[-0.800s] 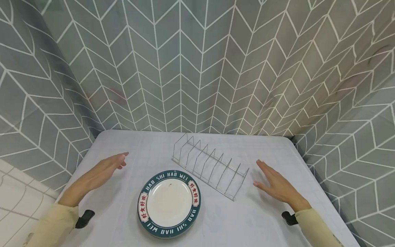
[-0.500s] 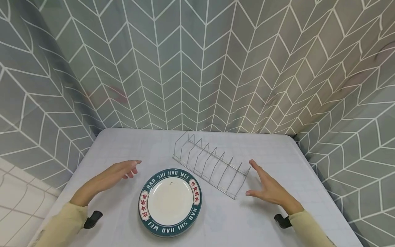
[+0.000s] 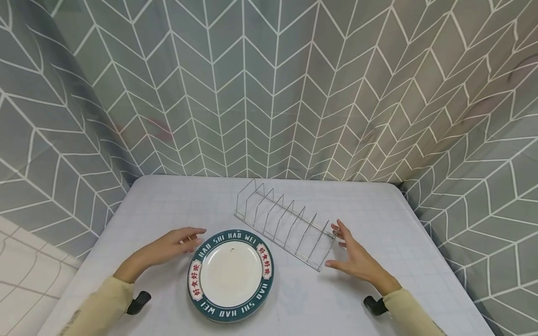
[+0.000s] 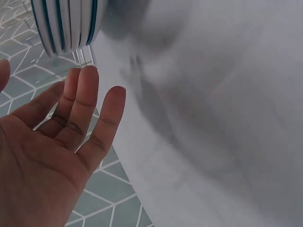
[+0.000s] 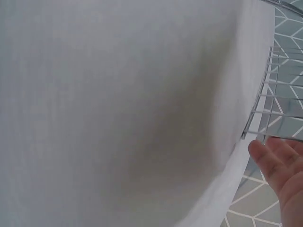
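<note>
Stack of plates (image 3: 230, 275) sits near the front edge of the surface (image 3: 168, 205), wire rack (image 3: 286, 223) just behind. Left hand (image 3: 170, 245) and right hand (image 3: 357, 261) are both open, holding nothing. Glazed ceramic, so probably heavy, slippery, chippable; best gripped under opposite rims.

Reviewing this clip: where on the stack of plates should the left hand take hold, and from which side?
Probably at the rim on the stack's left edge, coming in low from the left. The stack of plates lies flat on the table, so only its outer rim offers an edge for fingers to get under. The left hand already sits open beside that rim, while the wire rack crowds the far right side.
</note>
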A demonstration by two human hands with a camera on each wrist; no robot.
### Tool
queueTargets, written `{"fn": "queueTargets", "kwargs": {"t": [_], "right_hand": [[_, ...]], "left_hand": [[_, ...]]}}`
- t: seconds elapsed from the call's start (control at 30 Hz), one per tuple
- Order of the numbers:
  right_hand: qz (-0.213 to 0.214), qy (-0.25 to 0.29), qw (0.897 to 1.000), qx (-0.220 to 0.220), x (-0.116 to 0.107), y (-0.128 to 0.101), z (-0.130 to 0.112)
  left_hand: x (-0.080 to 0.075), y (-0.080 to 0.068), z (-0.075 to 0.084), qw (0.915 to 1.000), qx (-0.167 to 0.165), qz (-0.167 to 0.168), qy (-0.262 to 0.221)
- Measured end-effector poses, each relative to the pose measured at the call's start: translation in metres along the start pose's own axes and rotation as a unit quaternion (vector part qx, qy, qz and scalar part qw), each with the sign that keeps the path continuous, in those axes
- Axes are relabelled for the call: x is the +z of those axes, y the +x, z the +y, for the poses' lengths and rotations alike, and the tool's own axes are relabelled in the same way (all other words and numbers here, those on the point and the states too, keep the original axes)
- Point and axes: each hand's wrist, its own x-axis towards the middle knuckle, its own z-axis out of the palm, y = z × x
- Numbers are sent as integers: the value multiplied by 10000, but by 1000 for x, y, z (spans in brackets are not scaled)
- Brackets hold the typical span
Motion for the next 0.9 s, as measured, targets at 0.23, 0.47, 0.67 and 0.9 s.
{"fn": "queueTargets", "kwargs": {"t": [0.23,0.47,0.67,0.9], "right_hand": [[383,-9,9993,-45,8,3,0],[475,-117,9986,-212,8,3,-1],[534,-133,9982,-244,7,4,-1],[575,-45,9980,-248,8,5,-1]], "left_hand": [[6,3,2,9996,264,-90,72],[7,4,6,9988,463,-170,36],[9,6,4,9985,483,-234,134],[10,6,3,9984,463,-277,170]]}}
